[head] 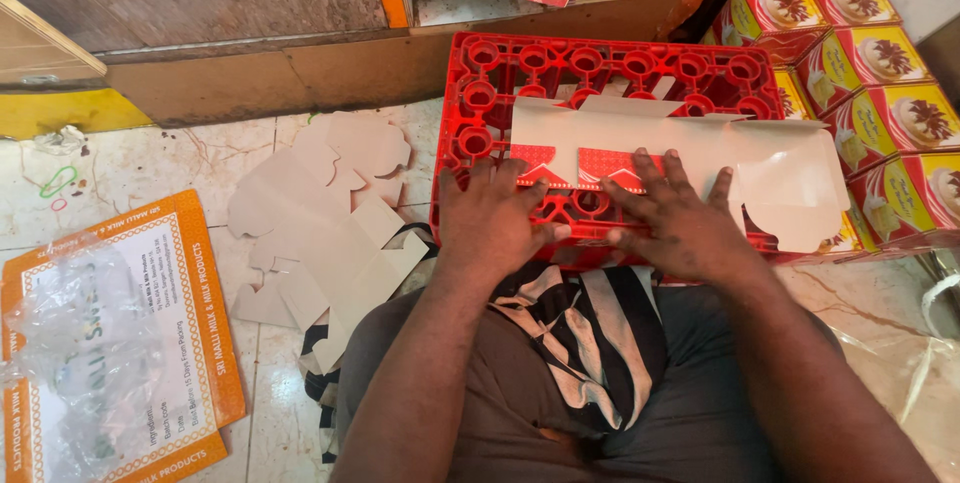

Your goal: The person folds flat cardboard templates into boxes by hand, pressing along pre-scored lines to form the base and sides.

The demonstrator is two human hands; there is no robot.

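While hands (590, 218) press carton blank (680, 148) | crate (610, 68) edge-to-edge

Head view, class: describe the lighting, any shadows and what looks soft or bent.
Head view: even, soft light; faint shadow under the left hand and right hand on the flat carton blank; the red crate bows slightly from the wide lens; the clear plastic bag looks hazy.

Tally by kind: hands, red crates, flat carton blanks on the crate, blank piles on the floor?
Hands: 2, left hand and right hand
Red crate: 1
Flat blank on crate: 1
Pile of blanks on floor: 1
Total: 5
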